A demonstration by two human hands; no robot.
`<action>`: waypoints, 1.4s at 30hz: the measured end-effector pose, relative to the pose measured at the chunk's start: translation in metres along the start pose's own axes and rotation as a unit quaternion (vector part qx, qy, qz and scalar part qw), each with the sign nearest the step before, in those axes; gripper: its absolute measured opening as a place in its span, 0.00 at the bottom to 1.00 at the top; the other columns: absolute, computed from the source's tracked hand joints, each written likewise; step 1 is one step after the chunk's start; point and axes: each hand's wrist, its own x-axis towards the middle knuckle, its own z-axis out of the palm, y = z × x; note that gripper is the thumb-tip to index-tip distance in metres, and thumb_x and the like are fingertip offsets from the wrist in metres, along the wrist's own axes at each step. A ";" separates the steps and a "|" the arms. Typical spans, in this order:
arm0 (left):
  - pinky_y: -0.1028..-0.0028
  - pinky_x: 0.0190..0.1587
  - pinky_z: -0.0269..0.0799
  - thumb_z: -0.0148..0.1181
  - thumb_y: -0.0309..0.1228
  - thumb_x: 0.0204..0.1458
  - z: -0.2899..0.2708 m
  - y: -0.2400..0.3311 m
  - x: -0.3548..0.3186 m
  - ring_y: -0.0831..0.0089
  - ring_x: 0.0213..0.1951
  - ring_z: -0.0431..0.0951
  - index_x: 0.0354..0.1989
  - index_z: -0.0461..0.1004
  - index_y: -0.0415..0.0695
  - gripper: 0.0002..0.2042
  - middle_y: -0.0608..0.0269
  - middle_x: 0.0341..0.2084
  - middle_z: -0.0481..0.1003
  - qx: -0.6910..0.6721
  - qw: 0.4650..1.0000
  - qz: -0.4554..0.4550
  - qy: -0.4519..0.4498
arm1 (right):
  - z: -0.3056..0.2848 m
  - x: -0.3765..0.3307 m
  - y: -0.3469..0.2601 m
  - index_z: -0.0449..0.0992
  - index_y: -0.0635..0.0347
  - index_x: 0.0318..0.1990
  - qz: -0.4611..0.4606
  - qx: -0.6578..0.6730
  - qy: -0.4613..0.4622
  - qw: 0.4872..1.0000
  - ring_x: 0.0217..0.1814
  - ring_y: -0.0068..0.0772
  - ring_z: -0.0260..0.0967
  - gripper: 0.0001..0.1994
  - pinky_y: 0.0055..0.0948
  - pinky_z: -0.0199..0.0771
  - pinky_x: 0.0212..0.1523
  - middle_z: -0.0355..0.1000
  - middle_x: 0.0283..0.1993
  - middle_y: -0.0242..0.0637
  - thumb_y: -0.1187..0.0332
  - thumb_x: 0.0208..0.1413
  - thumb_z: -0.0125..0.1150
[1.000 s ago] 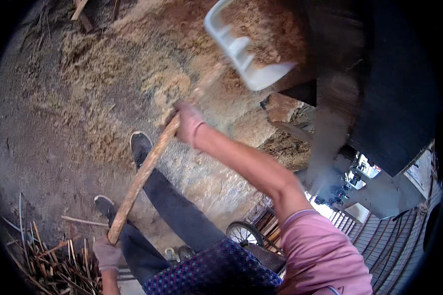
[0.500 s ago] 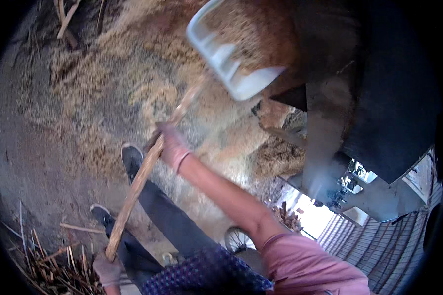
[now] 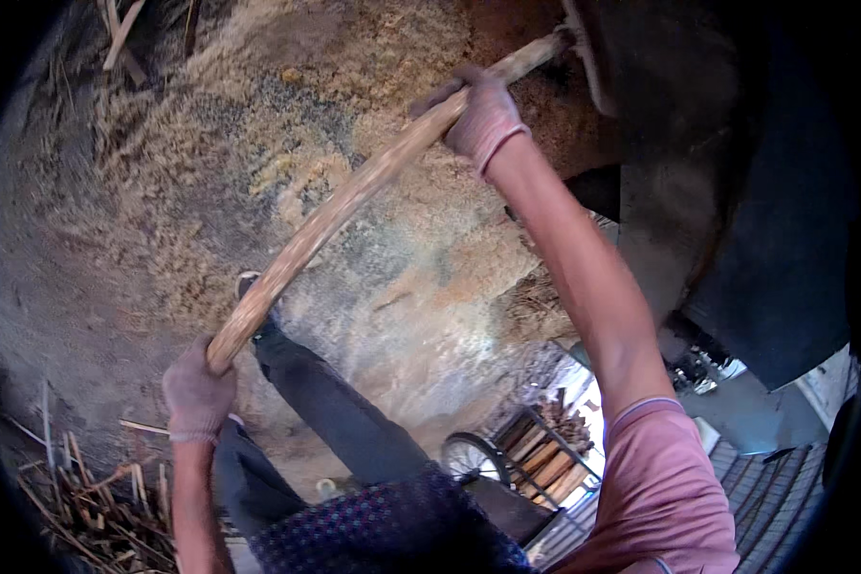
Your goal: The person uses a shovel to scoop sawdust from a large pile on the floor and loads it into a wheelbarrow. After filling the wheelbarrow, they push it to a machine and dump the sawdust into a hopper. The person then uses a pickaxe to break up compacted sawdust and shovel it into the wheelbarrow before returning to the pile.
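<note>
A shovel with a long, rough wooden handle runs slantwise from lower left to upper right in front of me. My left hand, in a pale glove, is closed around its butt end. Farther up, near the blade, my gloved right hand grips the handle, with that arm stretched out. The pale shovel blade shows only as a narrow, blurred edge against a dark area, so its contents cannot be made out. Below the handle, loose tan sawdust covers much of the ground.
Split sticks lie heaped at the lower left. A metal cart with a spoked wheel holds cut wood behind my right side. A large dark panel stands on the right. My shoe is beneath the handle.
Both hands have risen, the right one swinging far and to the right. The shovel blade has moved right and turned from facing me to edge-on.
</note>
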 end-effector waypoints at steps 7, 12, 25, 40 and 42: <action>0.53 0.40 0.77 0.68 0.35 0.44 -0.011 0.034 0.039 0.47 0.37 0.81 0.46 0.77 0.50 0.18 0.51 0.33 0.81 -0.040 0.998 0.043 0.038 | -0.005 0.015 -0.038 0.65 0.58 0.32 -0.055 0.026 0.009 0.998 0.27 0.46 0.65 0.13 0.57 0.76 0.48 0.63 0.22 0.39 0.61 0.67 0.51; 0.53 0.43 0.77 0.66 0.34 0.45 0.016 -0.003 0.008 0.46 0.39 0.81 0.49 0.77 0.49 0.20 0.47 0.33 0.80 -0.034 0.999 -0.003 0.002 | -0.012 0.001 0.016 0.64 0.61 0.35 -0.018 0.053 -0.023 0.998 0.34 0.49 0.69 0.12 0.59 0.76 0.53 0.64 0.28 0.41 0.62 0.68 0.53; 0.53 0.42 0.75 0.68 0.28 0.42 0.060 -0.215 -0.172 0.42 0.39 0.79 0.47 0.78 0.42 0.19 0.42 0.36 0.79 0.036 0.988 -0.142 -0.055 | 0.024 -0.064 0.321 0.69 0.59 0.37 0.182 0.080 -0.013 0.980 0.29 0.45 0.70 0.09 0.53 0.78 0.32 0.67 0.28 0.42 0.64 0.62 0.59; 0.51 0.39 0.76 0.72 0.35 0.41 -0.024 -0.334 -0.391 0.42 0.36 0.80 0.44 0.77 0.46 0.20 0.46 0.30 0.80 0.085 0.981 -0.165 -0.059 | 0.034 -0.271 0.507 0.70 0.55 0.43 0.266 0.135 -0.008 0.954 0.36 0.43 0.70 0.13 0.49 0.74 0.37 0.68 0.35 0.41 0.56 0.62 0.60; 0.55 0.43 0.78 0.70 0.48 0.49 -0.090 -0.288 -0.401 0.45 0.40 0.82 0.48 0.80 0.43 0.24 0.43 0.36 0.82 0.161 0.961 -0.181 -0.135 | 0.041 -0.319 0.517 0.70 0.57 0.40 0.269 0.180 -0.005 0.946 0.35 0.44 0.70 0.12 0.49 0.76 0.40 0.68 0.36 0.42 0.58 0.62 0.59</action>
